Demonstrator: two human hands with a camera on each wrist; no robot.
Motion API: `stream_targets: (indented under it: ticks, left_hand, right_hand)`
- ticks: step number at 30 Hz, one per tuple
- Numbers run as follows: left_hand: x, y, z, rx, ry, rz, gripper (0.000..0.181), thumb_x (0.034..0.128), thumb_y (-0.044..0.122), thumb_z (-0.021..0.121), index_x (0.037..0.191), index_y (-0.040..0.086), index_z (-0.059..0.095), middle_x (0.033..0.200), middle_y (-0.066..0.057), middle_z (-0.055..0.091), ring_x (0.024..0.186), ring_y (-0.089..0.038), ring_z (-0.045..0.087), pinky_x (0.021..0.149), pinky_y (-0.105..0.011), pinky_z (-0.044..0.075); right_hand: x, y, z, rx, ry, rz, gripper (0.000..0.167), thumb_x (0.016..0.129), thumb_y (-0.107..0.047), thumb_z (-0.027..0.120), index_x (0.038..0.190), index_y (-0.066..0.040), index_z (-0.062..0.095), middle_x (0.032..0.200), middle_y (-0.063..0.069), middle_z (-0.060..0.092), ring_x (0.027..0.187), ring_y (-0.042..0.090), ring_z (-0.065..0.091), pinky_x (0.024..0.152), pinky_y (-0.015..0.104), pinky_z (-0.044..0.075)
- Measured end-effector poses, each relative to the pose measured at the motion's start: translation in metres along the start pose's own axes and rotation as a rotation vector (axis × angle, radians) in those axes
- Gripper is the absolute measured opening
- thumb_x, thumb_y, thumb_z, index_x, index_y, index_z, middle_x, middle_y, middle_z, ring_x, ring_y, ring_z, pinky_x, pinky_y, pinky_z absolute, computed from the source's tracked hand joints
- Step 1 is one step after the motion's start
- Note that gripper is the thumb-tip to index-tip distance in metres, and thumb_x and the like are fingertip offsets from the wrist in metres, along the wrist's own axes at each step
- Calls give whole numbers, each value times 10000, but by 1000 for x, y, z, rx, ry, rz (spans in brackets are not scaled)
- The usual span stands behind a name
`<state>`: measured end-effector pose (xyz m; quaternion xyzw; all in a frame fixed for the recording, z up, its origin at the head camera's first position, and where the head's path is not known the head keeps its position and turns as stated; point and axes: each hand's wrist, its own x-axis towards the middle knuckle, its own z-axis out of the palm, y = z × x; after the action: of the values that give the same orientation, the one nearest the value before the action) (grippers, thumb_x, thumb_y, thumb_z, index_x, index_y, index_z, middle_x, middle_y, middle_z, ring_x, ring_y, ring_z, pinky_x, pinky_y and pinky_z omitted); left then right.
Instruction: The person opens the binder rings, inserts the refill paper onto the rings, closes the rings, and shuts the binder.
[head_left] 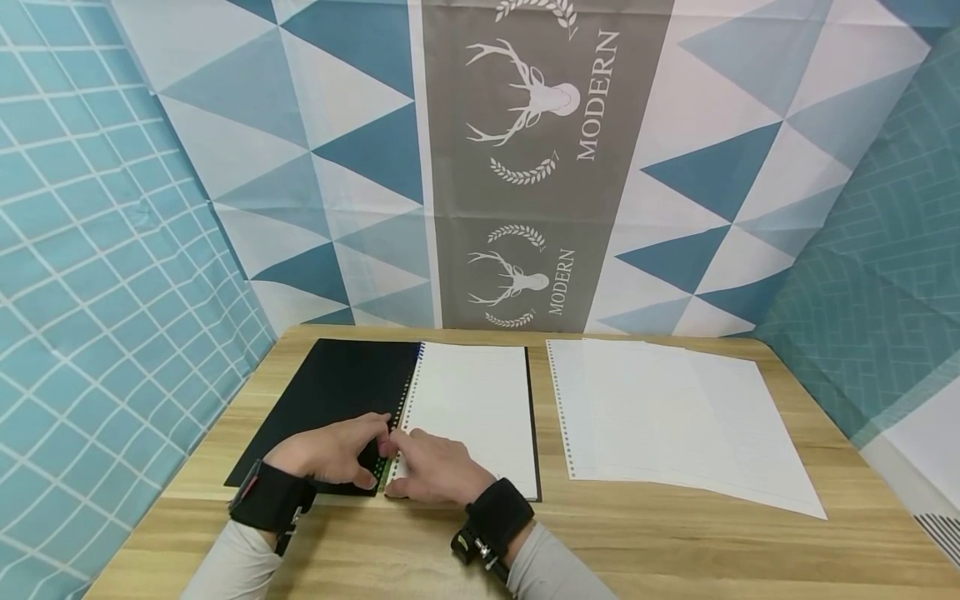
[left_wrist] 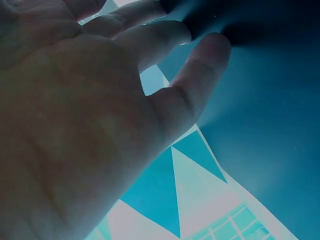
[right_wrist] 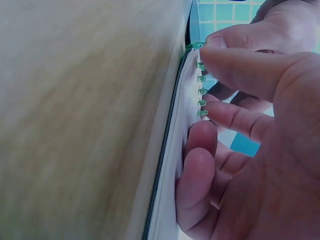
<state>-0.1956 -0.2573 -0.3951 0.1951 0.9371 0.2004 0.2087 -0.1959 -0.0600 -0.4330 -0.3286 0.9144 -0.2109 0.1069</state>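
Note:
A loose-leaf ring binder lies spread on the table, its black cover (head_left: 352, 375) on the left and white pages (head_left: 480, 400) on the right. Its plastic rings (right_wrist: 202, 91) look green near the front end. My left hand (head_left: 333, 450) arches over the cover beside the rings; in the left wrist view its thumb and fingertips touch the dark surface, fingers fairly straight. With thumb and curled fingers, my right hand (head_left: 438, 471) pinches at the front rings, some fingers resting on the page edge. The two hands' fingertips meet there and hide part of the spine.
Several loose white punched sheets (head_left: 667, 417) lie overlapped and fanned out to the right of the binder. The wooden table (head_left: 660, 542) ends at a patterned cloth backdrop (head_left: 517, 208), with a tiled-pattern cloth (head_left: 112, 292) along the left.

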Motion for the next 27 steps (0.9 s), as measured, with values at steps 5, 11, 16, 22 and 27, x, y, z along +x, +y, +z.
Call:
stream_targets:
  ticks: [5,11,16,22,27]
  left_hand:
    - [-1,-4,1,-15,10,36,230,846,133,790,939,211,595,1609,-220,367,1436,-381,436,1141,-592,391]
    - [1,-2,2,42,73,100,175,881,69,721,896,205,612,1511,-217,485,1392,-409,495,1095,-563,451]
    - [3,1,4,112,116,123,193,906,48,706,887,229,642,1435,-205,553,1344,-414,543,1048,-544,496]
    - [5,7,4,141,151,115,178,899,52,722,882,221,671,1379,-205,587,1276,-388,596,1004,-521,530]
    - [6,8,7,162,171,84,149,909,93,731,866,223,674,1349,-176,603,1224,-336,626,966,-478,551]
  right_hand:
    - [0,1,0,15,-21,-5,260,931,-361,726,1133,-284,583,916,-111,551,713,43,496,604,259,403]
    - [-1,2,-1,28,-27,-16,281,933,-358,737,1146,-273,575,885,-109,523,702,47,473,593,248,393]
    - [0,2,-1,23,-25,-36,273,934,-346,735,1161,-296,591,891,-108,534,715,26,473,588,251,400]
    - [0,2,-2,19,-20,-24,230,928,-348,734,1106,-282,603,880,-109,524,702,33,473,585,254,397]
    - [1,1,-2,10,-20,-7,216,921,-355,731,1075,-273,604,872,-115,516,695,38,476,588,256,392]
